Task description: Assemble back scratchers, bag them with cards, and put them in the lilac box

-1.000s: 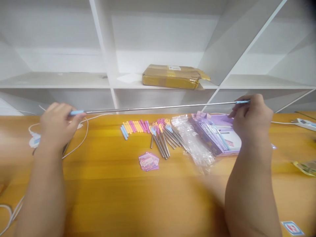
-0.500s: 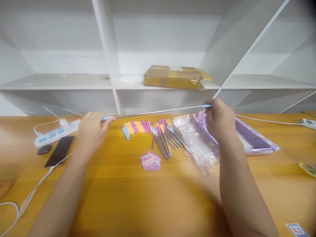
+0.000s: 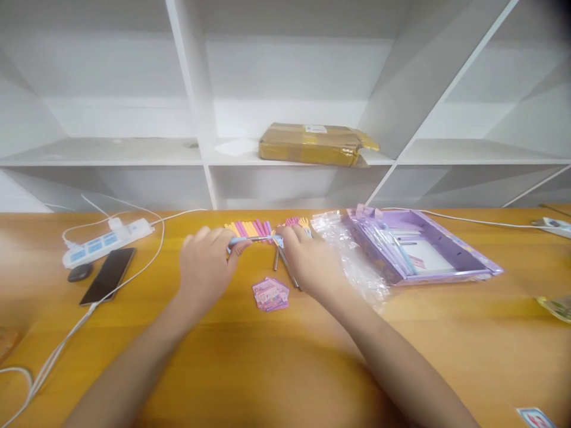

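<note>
A telescopic back scratcher (image 3: 259,239) with a metal rod and light blue ends is held level between my two hands, pushed short. My left hand (image 3: 207,258) is closed around its blue handle, the thumb along it. At the other end my right hand (image 3: 307,255) grips it, hiding most of that tip. Just beyond lie yellow and pink handle sleeves (image 3: 252,229) in a row. Several back scratcher heads on metal rods (image 3: 292,276) are partly covered by my right hand. A small stack of pink and purple cards (image 3: 270,294) is on the table nearer to me.
Clear plastic bags (image 3: 352,261) lie right of my hands, beside an open purple box (image 3: 464,276) with packaged pieces. To the left are a power strip (image 3: 107,241), a phone (image 3: 108,275) and white cables (image 3: 57,348). A taped carton (image 3: 312,145) sits on the shelf behind.
Both hands have moved inward and slightly down, toward each other. The back scratcher, drawn out long before, is now collapsed short. More of the purple box shows.
</note>
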Motion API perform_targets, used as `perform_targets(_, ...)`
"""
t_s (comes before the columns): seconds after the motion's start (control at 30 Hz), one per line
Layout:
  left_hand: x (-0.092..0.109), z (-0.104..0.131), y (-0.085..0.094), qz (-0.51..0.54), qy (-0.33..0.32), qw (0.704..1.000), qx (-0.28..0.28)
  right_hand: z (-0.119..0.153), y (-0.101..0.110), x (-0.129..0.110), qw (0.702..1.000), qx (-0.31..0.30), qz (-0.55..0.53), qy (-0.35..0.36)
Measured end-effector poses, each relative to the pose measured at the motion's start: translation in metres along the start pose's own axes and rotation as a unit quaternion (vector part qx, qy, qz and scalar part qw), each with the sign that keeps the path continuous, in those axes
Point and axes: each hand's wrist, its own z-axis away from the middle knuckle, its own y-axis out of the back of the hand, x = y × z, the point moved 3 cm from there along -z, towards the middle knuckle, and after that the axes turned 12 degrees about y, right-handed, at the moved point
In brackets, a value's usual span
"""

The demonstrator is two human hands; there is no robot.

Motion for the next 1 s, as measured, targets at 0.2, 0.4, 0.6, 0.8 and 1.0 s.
perform_targets(0.2, 0.001, -0.001, 0.003, 0.005, -0.007, 1.000, -0.027, 0.002, 0.007, -0.006, 0.999, -0.021, -0.021, 0.027)
perform_targets(0.4, -0.003, -0.005, 0.009, 0.019, -0.030, 0.998, -0.050, 0.007, 0.014, -0.003, 0.998, 0.022, -0.020, 0.064)
perform_targets(0.6, 0.002, 0.000, 0.013, 0.007, -0.074, 0.997, 0.012, 0.010, 0.015, -0.005, 0.995, 0.034, -0.017, 0.091)
perform_targets(0.8, 0.009, 0.004, 0.009, 0.011, -0.092, 0.996, 0.009, 0.017, 0.034, 0.000, 0.993, 0.068, -0.016, 0.099)
perform_targets(1.0, 0.008, 0.003, 0.024, 0.026, -0.139, 0.990, 0.019, 0.024, 0.051, 0.001, 0.984, 0.107, -0.101, 0.103)
